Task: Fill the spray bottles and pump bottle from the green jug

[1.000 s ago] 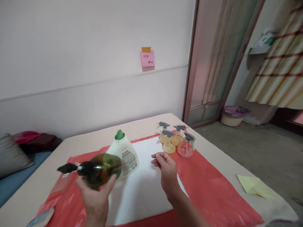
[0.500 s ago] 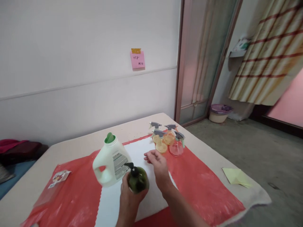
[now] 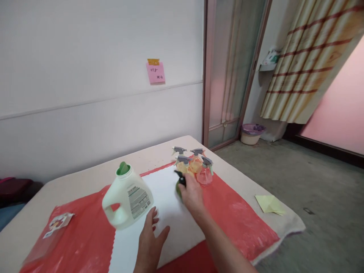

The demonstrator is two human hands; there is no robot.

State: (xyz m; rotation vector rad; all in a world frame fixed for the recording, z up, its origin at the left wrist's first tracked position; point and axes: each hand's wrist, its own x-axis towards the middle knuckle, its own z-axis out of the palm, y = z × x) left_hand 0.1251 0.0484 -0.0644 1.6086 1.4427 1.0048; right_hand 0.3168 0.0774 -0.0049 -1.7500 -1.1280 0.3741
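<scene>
My right hand [image 3: 192, 191] is closed around a dark green pump bottle [image 3: 178, 189] with a black pump head. Most of the bottle is hidden behind the fingers, and it is over the white sheet near the spray bottles. My left hand [image 3: 150, 240] holds nothing; its fingers and thumb are spread above the white sheet [image 3: 167, 223]. Just beyond the left hand stands a pale green detergent jug [image 3: 127, 201] with a side handle and a green spout at its uncapped mouth. Several clear spray bottles with grey trigger heads, among them a red one [image 3: 204, 177], are grouped behind the right hand.
Red plastic sheeting [image 3: 236, 212] lies under the white sheet on a cream-covered table [image 3: 85, 174]. A clear packet [image 3: 58, 223] is at left, yellow-green paper [image 3: 269, 204] at the right edge. A pink note [image 3: 156, 74] hangs on the wall; a lined bin [image 3: 250, 136] stands on the floor.
The pump bottle has passed from my left hand to my right hand and moved away from me toward the spray bottles. My left hand has let go and opened. The view has turned slightly right.
</scene>
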